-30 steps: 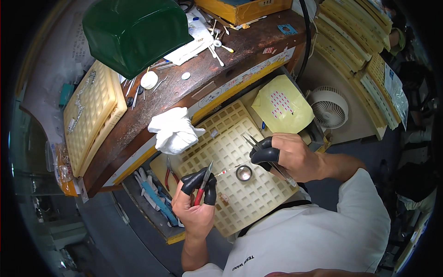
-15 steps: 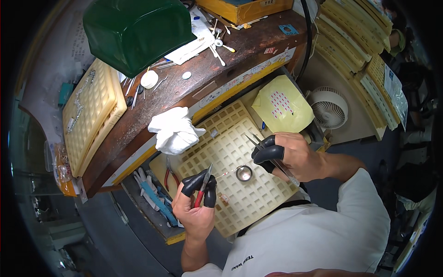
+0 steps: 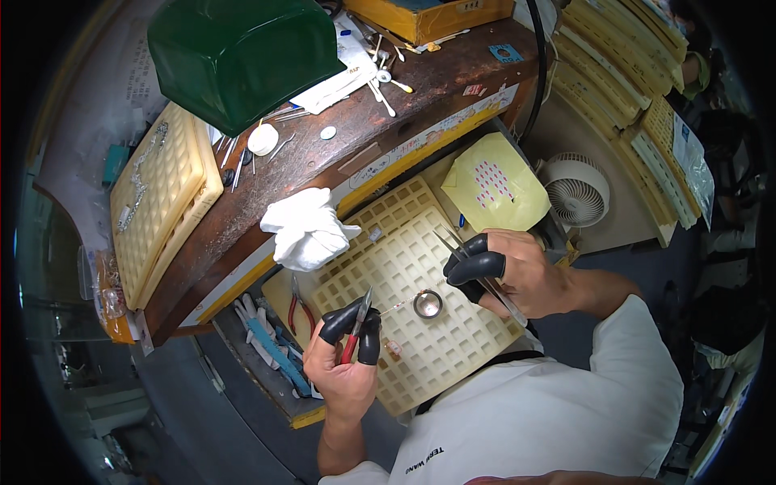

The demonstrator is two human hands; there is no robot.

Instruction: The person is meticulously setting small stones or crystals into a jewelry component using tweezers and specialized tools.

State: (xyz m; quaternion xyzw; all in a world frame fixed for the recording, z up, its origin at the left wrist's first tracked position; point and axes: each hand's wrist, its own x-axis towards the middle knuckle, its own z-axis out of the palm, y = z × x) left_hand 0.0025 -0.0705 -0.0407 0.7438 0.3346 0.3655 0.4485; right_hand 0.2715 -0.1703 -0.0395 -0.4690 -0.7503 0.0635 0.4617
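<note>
My left hand (image 3: 343, 368), with black covers on its fingertips, is closed round red-handled pliers (image 3: 352, 343), their jaws pointing up. A thin chain-like strand (image 3: 396, 306) stretches from these fingertips toward my right hand. My right hand (image 3: 517, 271), its fingertips also covered in black, grips metal tweezers (image 3: 499, 295) whose tips point up and left. Between the hands is a small black-rimmed loupe (image 3: 428, 304), which hides part of the strand. Whether the right fingers pinch the strand's far end is too small to tell. Below lies a cream tray (image 3: 428, 368) of square pockets.
Red-handled pliers (image 3: 301, 315) lie left of the tray. A white cloth (image 3: 305, 230) hangs at the brown bench edge (image 3: 250, 234). Beyond it are a green cover (image 3: 242, 65) and stacked trays (image 3: 158, 210). At right are a yellow sheet (image 3: 493, 182) and a fan (image 3: 575, 190).
My right hand and the tweezers have shifted very slightly to the right. My left hand keeps its hold on the pliers, nearly still.
</note>
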